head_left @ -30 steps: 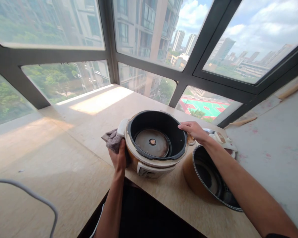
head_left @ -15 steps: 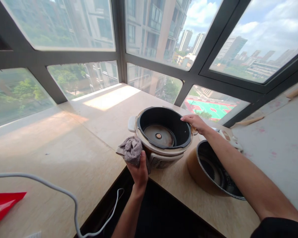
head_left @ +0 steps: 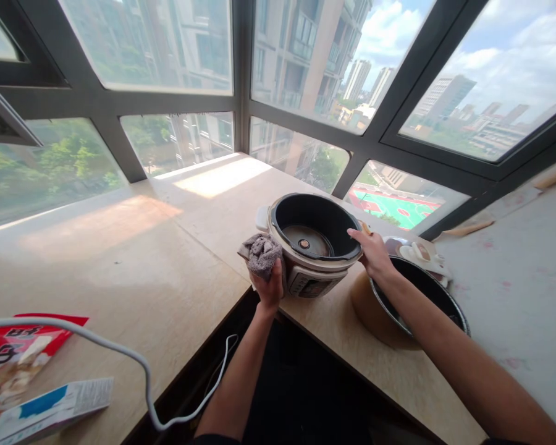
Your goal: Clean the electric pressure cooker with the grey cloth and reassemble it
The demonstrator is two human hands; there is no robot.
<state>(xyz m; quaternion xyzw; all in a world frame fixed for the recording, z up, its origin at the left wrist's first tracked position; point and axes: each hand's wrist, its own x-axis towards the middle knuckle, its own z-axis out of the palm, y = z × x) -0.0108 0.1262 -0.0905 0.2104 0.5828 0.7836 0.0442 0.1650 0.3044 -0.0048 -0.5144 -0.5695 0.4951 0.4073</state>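
Note:
An electric cooker (head_left: 319, 278) stands open at the corner of the counter, with its black interior and round heating plate (head_left: 306, 241) showing. My left hand (head_left: 269, 288) is wrapped round a bunched grey-brown towel (head_left: 262, 256), held against the cooker's left front side. On the opposite side, my right hand (head_left: 374, 252) grips the cooker by its right rim and side, the thumb over the edge. The fingers below the rim are partly hidden. Under my right forearm sits a gold-brown inner pot (head_left: 380, 318) with a dark inside.
Behind the pot lies a whitish lid (head_left: 417, 253) by the wall. A white cable (head_left: 141, 371) loops over the counter edge (head_left: 227, 309). At lower left are a red snack bag (head_left: 41, 346) and a blue-and-white carton (head_left: 55, 408). Windows surround the counter.
The view has swung slightly left, showing more of the snack bag and carton. My right hand sits a little lower at the cooker's rim. The towel stays in my left hand.

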